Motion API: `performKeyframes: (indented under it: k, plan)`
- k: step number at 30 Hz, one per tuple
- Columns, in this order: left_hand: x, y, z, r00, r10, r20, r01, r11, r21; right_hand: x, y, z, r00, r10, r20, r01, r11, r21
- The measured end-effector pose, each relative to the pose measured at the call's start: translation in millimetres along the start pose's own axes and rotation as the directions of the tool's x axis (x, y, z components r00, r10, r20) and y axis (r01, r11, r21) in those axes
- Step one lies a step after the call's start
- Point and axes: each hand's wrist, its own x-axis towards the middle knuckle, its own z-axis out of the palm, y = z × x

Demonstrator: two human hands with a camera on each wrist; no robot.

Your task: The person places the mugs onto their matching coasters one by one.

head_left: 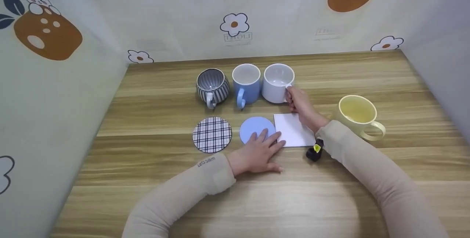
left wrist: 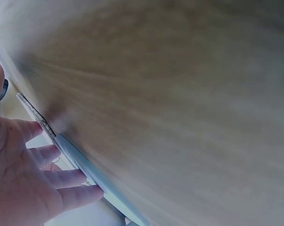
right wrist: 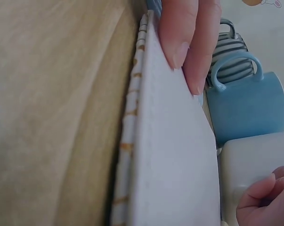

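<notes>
My right hand (head_left: 303, 107) pinches the handle of the white mug (head_left: 275, 87), which stands upright at the right end of a row. In the right wrist view, the curled fingers of that hand show at the lower right beside the white mug. The left hand (head_left: 259, 153) lies spread, its fingertips touching the round blue coaster (head_left: 253, 126) and the left edge of the square white coaster (head_left: 295, 131). The left wrist view shows its fingers straight along the blue coaster's edge (left wrist: 104, 186). Beneath the white coaster's face, a patterned edge (right wrist: 127, 146) shows in the right wrist view.
Left of the white mug stand a blue mug (head_left: 249, 93) and a grey striped mug (head_left: 221, 94), handles toward me. A round plaid coaster (head_left: 212, 135) lies before the striped mug. The yellow mug (head_left: 354, 120) stands beyond my right forearm. Patterned walls border the wooden table (head_left: 147, 164).
</notes>
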Motion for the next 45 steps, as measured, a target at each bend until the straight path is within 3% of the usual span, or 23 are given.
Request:
performKeyframes:
  k: [7, 17, 28, 37, 45]
  plan:
    - [0.0, -0.3, 1.6, 1.0, -0.002, -0.004, 0.002, 1.0, 0.006, -0.7, -0.3, 0.4, 1.0, 0.005, -0.029, -0.004, 1.0, 0.015]
    - [2.9, -0.6, 0.1, 0.999, -0.007, 0.038, 0.007, 1.0, -0.013, -0.9, -0.9, -1.8, 0.998, 0.006, -0.067, -0.006, 1.0, 0.011]
    - [5.1, 0.1, 0.7, 0.998, -0.02, 0.052, 0.021, 0.999, -0.024, -8.2, -7.6, -5.8, 0.998, -0.026, -0.05, 0.028, 0.999, 0.04]
    - [2.4, 2.5, -0.9, 0.999, -0.029, 0.032, 0.027, 0.999, 0.042, -11.9, -10.3, -7.3, 0.997, -0.057, -0.042, 0.062, 0.992, 0.107]
    - [2.5, 2.1, -0.6, 0.999, -0.025, 0.033, 0.024, 0.999, 0.033, -20.3, -11.9, -12.8, 0.997, -0.073, -0.032, 0.077, 0.988, 0.137]
